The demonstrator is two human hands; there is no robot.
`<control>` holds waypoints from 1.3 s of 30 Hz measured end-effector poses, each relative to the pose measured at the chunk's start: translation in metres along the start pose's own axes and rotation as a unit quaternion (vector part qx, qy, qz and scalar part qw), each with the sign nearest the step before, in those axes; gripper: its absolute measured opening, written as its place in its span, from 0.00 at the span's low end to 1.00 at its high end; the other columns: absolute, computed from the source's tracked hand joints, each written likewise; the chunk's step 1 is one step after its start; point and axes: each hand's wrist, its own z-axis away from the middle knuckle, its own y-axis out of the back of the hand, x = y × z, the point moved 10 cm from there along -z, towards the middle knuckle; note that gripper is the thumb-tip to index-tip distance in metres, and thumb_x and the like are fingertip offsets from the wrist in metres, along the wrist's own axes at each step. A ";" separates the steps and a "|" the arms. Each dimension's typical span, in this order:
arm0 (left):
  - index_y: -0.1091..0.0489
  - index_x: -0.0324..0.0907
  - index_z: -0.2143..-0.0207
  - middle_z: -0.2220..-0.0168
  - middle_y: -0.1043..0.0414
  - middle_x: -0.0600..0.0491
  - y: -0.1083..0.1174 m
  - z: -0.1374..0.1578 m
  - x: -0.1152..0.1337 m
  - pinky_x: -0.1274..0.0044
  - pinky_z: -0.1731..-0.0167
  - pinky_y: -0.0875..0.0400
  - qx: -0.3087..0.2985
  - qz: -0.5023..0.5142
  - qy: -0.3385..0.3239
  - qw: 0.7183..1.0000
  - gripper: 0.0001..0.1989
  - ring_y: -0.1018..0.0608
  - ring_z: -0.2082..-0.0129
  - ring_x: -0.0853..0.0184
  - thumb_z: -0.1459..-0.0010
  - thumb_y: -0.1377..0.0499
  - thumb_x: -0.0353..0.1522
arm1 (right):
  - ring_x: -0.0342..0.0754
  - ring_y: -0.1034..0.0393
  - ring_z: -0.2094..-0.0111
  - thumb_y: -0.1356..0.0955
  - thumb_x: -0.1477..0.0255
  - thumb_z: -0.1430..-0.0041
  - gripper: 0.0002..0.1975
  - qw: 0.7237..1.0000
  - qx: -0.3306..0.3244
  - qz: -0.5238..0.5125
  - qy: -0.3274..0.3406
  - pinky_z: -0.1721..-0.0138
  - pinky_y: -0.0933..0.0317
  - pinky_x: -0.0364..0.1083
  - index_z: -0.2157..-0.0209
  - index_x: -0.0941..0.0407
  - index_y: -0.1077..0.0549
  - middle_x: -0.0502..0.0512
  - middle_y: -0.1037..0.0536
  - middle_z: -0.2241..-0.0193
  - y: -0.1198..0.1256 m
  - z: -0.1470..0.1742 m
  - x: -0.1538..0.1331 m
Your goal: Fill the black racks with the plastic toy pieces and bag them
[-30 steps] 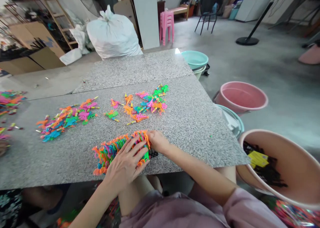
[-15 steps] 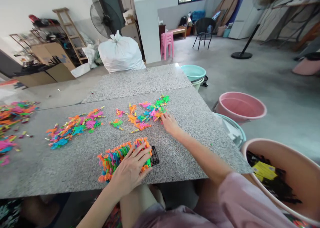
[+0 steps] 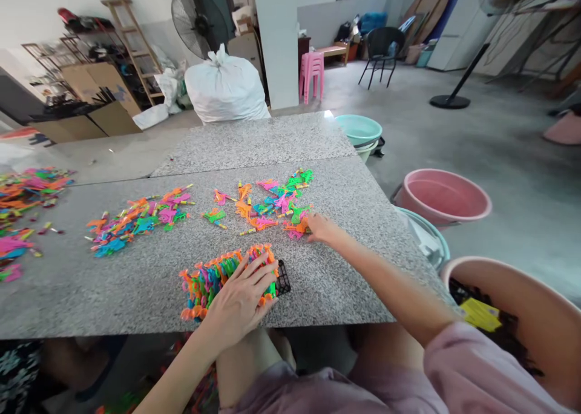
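Note:
My left hand [image 3: 242, 293] lies with stretched fingers over a packed row of bright plastic pieces [image 3: 211, 281] with round orange ends. The row stands in a black grid rack [image 3: 283, 278], whose bare right end sticks out beyond my fingers. Farther forward, my right hand [image 3: 320, 227] is at the right edge of a loose group of small plastic toys [image 3: 275, 205] with yellow-banded sticks. Its fingers are bent together on an orange plastic toy [image 3: 299, 225], with pink and green ones touching it. My fingertips are partly hidden.
More toys lie in a heap [image 3: 140, 220] left of centre and another [image 3: 31, 190] at the far left. Right of the granite table [image 3: 340, 293] stand a pink tub [image 3: 447, 196] and a large peach tub [image 3: 540, 317]. A white sack [image 3: 227, 87] stands behind.
My right hand has shifted slightly nearer, and the orange, pink and green toys at its fingers have come away from the group a little. My left hand stays on the row.

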 end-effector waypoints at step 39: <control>0.22 0.43 0.61 0.65 0.22 0.48 -0.072 0.017 0.079 0.71 0.58 0.27 0.249 0.454 0.274 0.810 0.11 0.22 0.65 0.62 0.40 0.44 0.32 | 0.41 0.40 0.83 0.35 0.49 0.46 0.24 0.838 0.091 -0.534 -0.069 0.82 0.46 0.41 0.76 0.57 0.33 0.51 0.31 0.82 -0.086 0.220 0.004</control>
